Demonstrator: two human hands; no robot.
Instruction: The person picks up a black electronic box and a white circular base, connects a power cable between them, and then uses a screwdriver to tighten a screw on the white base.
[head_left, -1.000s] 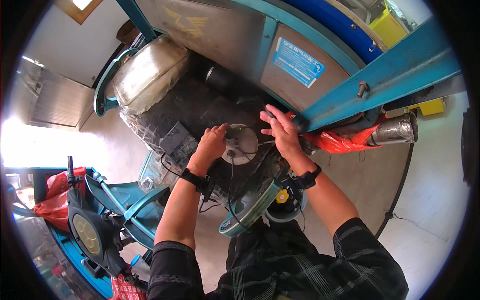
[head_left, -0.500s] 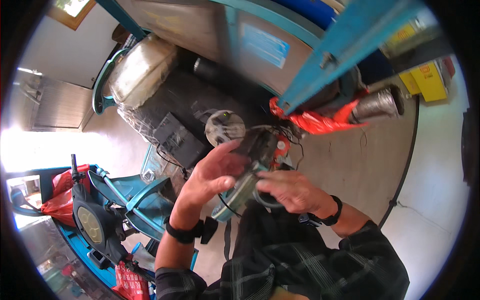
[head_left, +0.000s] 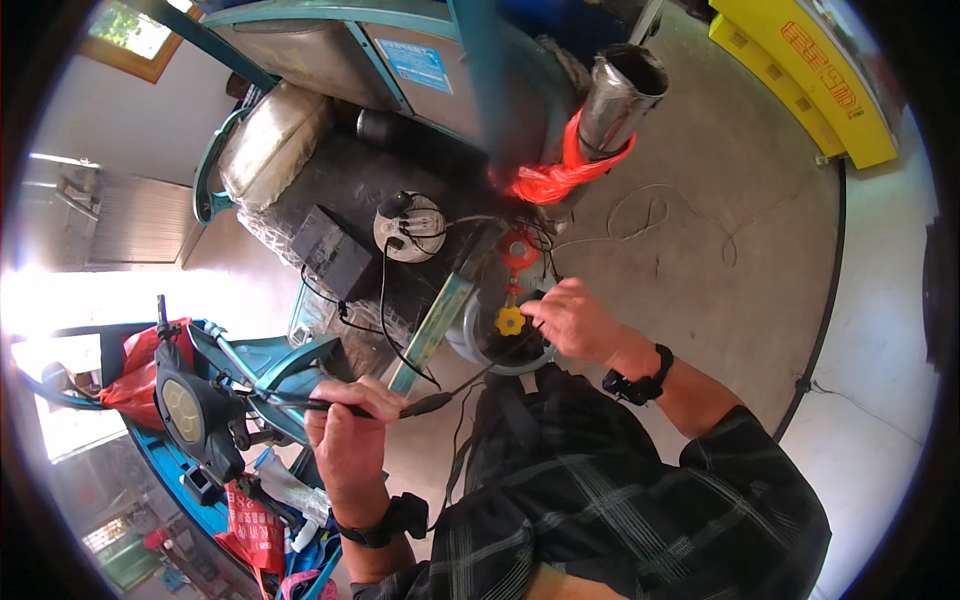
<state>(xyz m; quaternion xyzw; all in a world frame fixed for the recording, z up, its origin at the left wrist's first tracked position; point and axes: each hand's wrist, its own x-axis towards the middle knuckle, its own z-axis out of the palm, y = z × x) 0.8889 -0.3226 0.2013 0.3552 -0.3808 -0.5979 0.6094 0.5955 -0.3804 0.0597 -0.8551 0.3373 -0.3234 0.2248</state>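
Note:
In my left hand (head_left: 355, 420), at lower left, the fingers are closed round a black cable (head_left: 465, 383) with a thick dark sleeve or connector beside my fingertips. The cable slants up toward my right hand (head_left: 585, 325), whose fingers are pinched on what looks like its other stretch. Just left of those fingers is a yellow lobed knob (head_left: 510, 321), below a red round part (head_left: 518, 250). Both are over a grey bucket (head_left: 463, 335) between my body and the vehicle. A long flat green-and-cream box (head_left: 432, 334) leans by the bucket's left side.
A round white cable reel or socket (head_left: 422, 240) and a black box (head_left: 330, 255) rest on the dark vehicle platform. Red plastic wraps a metal pipe (head_left: 612, 105). A thin cord (head_left: 660, 205) loops across the floor. Handlebars (head_left: 190, 410) stand at left, a yellow box (head_left: 810, 80) at far right.
My hands have moved apart from above the green box. The left, open before, is lower and closed on the cable; the right is pinched near the yellow knob. The view has shifted.

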